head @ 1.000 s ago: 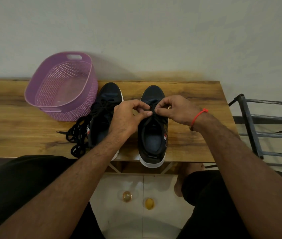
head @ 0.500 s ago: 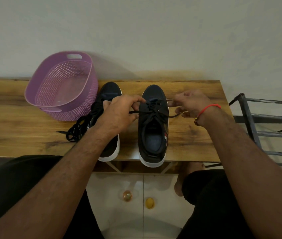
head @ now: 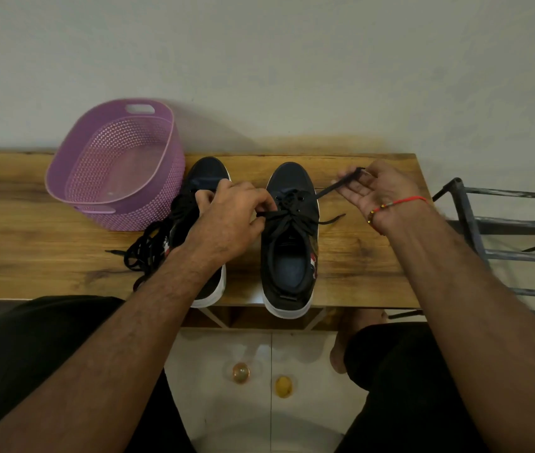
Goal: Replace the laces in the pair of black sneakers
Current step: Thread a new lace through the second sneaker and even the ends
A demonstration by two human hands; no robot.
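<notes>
Two black sneakers with white soles are placed side by side on a wooden bench (head: 357, 256), toes toward the wall. The right sneaker (head: 289, 243) is taken as landmark. At its left edge, near the upper eyelets, one end of the black lace (head: 292, 217) is pinched by the left hand (head: 230, 220), whose fingers are curled on it. To the right of this sneaker, the other lace end is held stretched by the right hand (head: 374, 191), palm up, the strand between thumb and fingertips. A red thread bracelet (head: 403, 204) is worn on that wrist. The left sneaker (head: 207, 191) stands just left of the landmark, partly hidden by the forearm. A loose pile of black laces (head: 148, 250) lies further left, beside a purple plastic basket (head: 112, 165)
</notes>
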